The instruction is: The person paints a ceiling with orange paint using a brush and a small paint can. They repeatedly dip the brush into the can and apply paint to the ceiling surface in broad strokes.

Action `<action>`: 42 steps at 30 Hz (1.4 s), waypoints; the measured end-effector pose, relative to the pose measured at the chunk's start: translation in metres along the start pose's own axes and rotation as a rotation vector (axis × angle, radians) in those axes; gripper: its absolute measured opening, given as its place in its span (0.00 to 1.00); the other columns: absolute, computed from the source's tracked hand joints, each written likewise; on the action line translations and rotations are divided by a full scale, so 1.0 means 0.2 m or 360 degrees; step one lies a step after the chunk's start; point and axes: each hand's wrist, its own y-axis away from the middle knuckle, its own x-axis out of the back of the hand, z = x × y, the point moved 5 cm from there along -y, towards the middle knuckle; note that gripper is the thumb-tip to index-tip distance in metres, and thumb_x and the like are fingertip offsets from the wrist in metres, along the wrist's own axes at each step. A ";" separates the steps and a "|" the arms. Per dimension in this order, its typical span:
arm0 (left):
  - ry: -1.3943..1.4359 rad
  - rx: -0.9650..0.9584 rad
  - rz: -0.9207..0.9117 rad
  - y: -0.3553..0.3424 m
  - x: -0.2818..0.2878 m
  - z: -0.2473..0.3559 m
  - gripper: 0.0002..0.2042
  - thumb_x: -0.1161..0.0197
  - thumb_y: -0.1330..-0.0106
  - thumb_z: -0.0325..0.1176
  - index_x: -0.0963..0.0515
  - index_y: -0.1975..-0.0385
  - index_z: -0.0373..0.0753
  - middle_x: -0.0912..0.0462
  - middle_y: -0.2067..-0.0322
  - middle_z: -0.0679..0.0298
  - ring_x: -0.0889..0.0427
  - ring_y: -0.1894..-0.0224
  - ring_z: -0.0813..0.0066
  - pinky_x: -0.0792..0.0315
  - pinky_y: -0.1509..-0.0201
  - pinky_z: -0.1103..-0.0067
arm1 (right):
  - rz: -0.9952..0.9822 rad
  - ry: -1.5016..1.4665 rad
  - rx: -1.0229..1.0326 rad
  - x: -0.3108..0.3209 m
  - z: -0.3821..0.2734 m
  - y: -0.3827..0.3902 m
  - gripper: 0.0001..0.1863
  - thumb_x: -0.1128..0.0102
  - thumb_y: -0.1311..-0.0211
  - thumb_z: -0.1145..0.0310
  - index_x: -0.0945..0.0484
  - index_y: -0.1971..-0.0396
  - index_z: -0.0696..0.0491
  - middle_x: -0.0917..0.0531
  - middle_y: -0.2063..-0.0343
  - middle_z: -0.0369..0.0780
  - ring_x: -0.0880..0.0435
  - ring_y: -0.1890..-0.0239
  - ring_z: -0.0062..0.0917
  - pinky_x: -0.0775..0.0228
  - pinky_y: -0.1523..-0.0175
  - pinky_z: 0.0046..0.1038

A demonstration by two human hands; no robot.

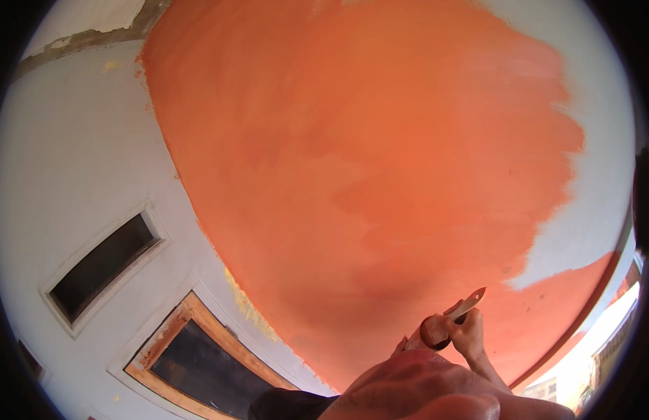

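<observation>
My right hand [469,336] is closed around a paintbrush, its pale wooden handle [473,300] pointing up and to the right. The bristles are out of sight at the mouth of a small round paint container [434,332] with orange-brown smears. On the container's left side show a few fingers of my left hand [400,346], which seems to hold it; the rest of that hand is hidden by the blurred bare skin in the foreground. Beyond both hands rises a wall [366,182] largely covered in orange paint.
Pale unpainted wall [596,175] with a ragged paint edge lies at the right. The left wall [72,154] is whitish, with a narrow dark window [104,269] and a wood-framed opening [244,348]. Bright daylight enters at the lower right.
</observation>
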 end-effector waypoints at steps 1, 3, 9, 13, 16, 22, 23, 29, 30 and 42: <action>0.0000 0.0001 0.0000 0.00 0.00 0.00 0.34 0.59 0.24 0.64 0.30 0.35 0.40 0.19 0.48 0.53 0.18 0.54 0.56 0.24 0.62 0.73 | 0.0006 -0.0125 -0.0089 0.00 0.03 0.00 0.08 0.33 0.43 0.72 0.17 0.74 0.63 0.17 0.82 0.41 0.19 0.81 0.24 0.31 0.76 0.28; 0.0000 0.0021 -0.0075 -0.01 -0.02 0.00 0.35 0.59 0.24 0.64 0.30 0.35 0.39 0.19 0.48 0.53 0.18 0.54 0.56 0.23 0.63 0.73 | 0.0039 -0.0324 -0.0214 0.02 0.08 0.02 0.07 0.34 0.43 0.74 0.16 0.72 0.64 0.16 0.80 0.40 0.19 0.77 0.22 0.30 0.73 0.28; 0.0009 0.0077 -0.0087 -0.02 -0.04 -0.03 0.36 0.58 0.25 0.66 0.30 0.35 0.39 0.20 0.48 0.54 0.19 0.56 0.57 0.24 0.65 0.74 | 0.0193 -0.0602 -0.0333 0.11 0.13 0.07 0.04 0.35 0.44 0.77 0.17 0.70 0.62 0.16 0.75 0.38 0.19 0.72 0.20 0.30 0.66 0.27; -0.0038 0.0224 -0.0063 -0.08 0.01 -0.06 0.37 0.59 0.26 0.67 0.30 0.34 0.39 0.21 0.48 0.54 0.22 0.59 0.60 0.26 0.67 0.75 | 0.0396 -0.0692 -0.0438 0.22 0.16 0.10 0.05 0.36 0.43 0.75 0.18 0.69 0.60 0.21 0.78 0.34 0.26 0.76 0.17 0.36 0.70 0.25; -0.0058 0.0204 0.0088 -0.11 0.04 -0.11 0.37 0.59 0.26 0.67 0.30 0.34 0.39 0.22 0.49 0.53 0.23 0.60 0.62 0.26 0.68 0.77 | 0.0506 -0.0835 -0.0514 0.28 0.21 0.14 0.03 0.37 0.40 0.74 0.20 0.69 0.57 0.26 0.81 0.29 0.35 0.81 0.11 0.48 0.77 0.20; 0.0107 0.0236 -0.0198 -0.14 -0.10 -0.16 0.38 0.59 0.26 0.67 0.30 0.35 0.38 0.22 0.50 0.51 0.23 0.60 0.62 0.28 0.72 0.80 | 0.0565 -0.1304 -0.0607 0.29 0.35 0.19 0.05 0.35 0.36 0.70 0.24 0.67 0.51 0.26 0.79 0.28 0.36 0.84 0.10 0.50 0.79 0.17; 0.0117 0.0249 -0.0208 -0.15 -0.12 -0.16 0.38 0.58 0.26 0.67 0.30 0.35 0.38 0.22 0.50 0.51 0.23 0.61 0.62 0.28 0.73 0.80 | 0.0580 -0.1373 -0.0625 0.28 0.37 0.19 0.05 0.35 0.35 0.70 0.23 0.66 0.51 0.27 0.79 0.27 0.36 0.84 0.10 0.51 0.79 0.18; 0.0170 0.0307 -0.0357 -0.19 -0.12 -0.15 0.40 0.57 0.28 0.70 0.29 0.35 0.38 0.19 0.50 0.53 0.20 0.58 0.60 0.22 0.74 0.78 | 0.0545 -0.1777 -0.0749 0.26 0.44 0.18 0.04 0.40 0.30 0.70 0.24 0.59 0.49 0.21 0.72 0.27 0.28 0.77 0.10 0.44 0.75 0.16; 0.0160 0.0316 -0.0225 -0.19 -0.10 -0.16 0.40 0.57 0.28 0.70 0.29 0.35 0.38 0.19 0.50 0.53 0.19 0.59 0.59 0.20 0.73 0.78 | 0.0519 -0.1793 -0.0758 0.26 0.44 0.18 0.03 0.41 0.29 0.70 0.24 0.59 0.49 0.21 0.70 0.28 0.26 0.74 0.10 0.43 0.74 0.16; 0.0288 0.0281 -0.0144 -0.11 0.01 -0.17 0.41 0.52 0.30 0.68 0.36 0.33 0.35 0.24 0.49 0.46 0.23 0.63 0.57 0.26 0.76 0.77 | 0.0577 -0.1993 -0.0713 0.35 0.45 0.20 0.07 0.41 0.27 0.66 0.24 0.55 0.51 0.19 0.65 0.30 0.27 0.72 0.11 0.42 0.74 0.15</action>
